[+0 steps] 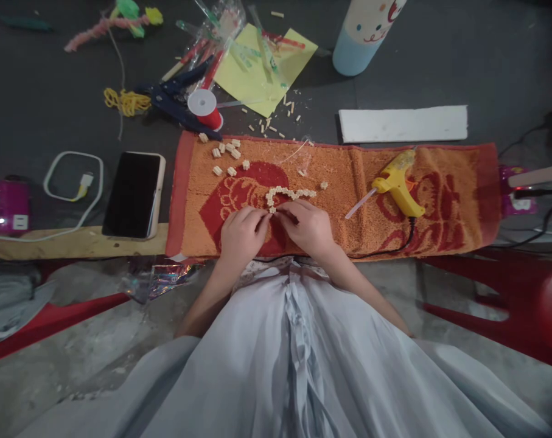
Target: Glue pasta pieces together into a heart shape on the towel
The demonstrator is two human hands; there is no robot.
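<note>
In the head view, the orange towel's (339,182) near edge lies along the table's (495,73) front edge, close to the wearer's lap. A stretch of towel separates the right hand (311,226) from the yellow glue gun (397,185); past the towel's far edge lies a white strip (403,124).

Both forearms reach forward, and the 2 hands rest low on the towel, fingertips nearly meeting. The left hand (244,232) and right hand keep their fingers narrow and bent at the lower end of a curved chain of pale pieces (294,195); I cannot tell which fingers grip it. The chain lies on the towel, just beyond the fingertips.

Loose pieces (216,171) sit farther left. 1 phone (133,194), 1 red spool (205,106) and 1 bottle (364,39) stand or lie around the towel.
</note>
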